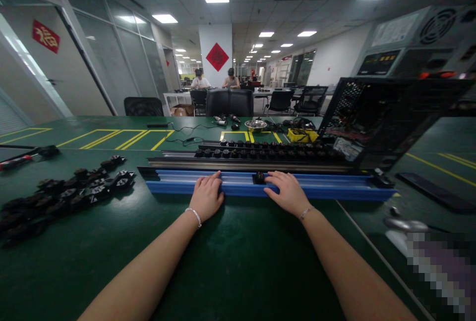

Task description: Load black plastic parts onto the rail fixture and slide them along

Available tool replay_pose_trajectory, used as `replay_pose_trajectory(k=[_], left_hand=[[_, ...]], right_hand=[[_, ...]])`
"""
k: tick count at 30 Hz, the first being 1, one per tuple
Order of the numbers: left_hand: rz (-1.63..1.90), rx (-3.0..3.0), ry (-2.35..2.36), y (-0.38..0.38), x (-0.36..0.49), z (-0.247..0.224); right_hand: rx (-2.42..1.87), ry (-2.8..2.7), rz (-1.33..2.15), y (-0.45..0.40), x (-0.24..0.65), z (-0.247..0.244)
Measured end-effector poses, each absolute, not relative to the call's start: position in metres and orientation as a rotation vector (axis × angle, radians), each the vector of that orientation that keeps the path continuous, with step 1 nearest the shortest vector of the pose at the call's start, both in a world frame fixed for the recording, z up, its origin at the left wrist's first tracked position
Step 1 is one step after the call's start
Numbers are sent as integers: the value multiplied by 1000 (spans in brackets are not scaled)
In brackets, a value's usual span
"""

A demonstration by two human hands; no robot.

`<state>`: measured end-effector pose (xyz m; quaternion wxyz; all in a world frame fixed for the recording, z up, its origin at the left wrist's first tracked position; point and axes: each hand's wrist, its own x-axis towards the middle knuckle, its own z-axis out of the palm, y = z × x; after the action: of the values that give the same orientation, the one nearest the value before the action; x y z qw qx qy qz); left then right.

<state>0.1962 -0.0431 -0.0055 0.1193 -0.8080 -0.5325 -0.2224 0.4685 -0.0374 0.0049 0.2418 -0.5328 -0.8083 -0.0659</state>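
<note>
A long blue rail (330, 193) with a pale channel along its length lies across the green table in front of me. My left hand (207, 194) grips it left of the middle, fingers over the top and thumb at the front. Farther right, my right hand (288, 191) holds the rail the same way. Its fingertips are beside a small black part (259, 178) that sits in the channel between my hands; whether they press on it I cannot tell.
Behind the rail are dark rails (238, 164) and rows of small black parts (241, 153). More black parts (70, 192) lie at left. An open computer case (390, 118) stands at right, near a black slab (435, 192). A metal bowl (256, 125) and cables are farther back.
</note>
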Motion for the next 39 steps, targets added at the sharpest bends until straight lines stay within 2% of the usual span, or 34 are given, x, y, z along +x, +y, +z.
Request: replay_pose_trajectory(k=[17, 27, 39], left_hand=[[-571, -2450, -1522, -53, 201, 1], [-352, -2564, -1454, -61, 213, 7], [-250, -2608, -1521, -58, 224, 12]], right_hand=[[-1543, -2283, -175, -45, 455, 9], [-1541, -2288, -202, -45, 452, 8], [-1550, -2296, -203, -46, 446, 7]])
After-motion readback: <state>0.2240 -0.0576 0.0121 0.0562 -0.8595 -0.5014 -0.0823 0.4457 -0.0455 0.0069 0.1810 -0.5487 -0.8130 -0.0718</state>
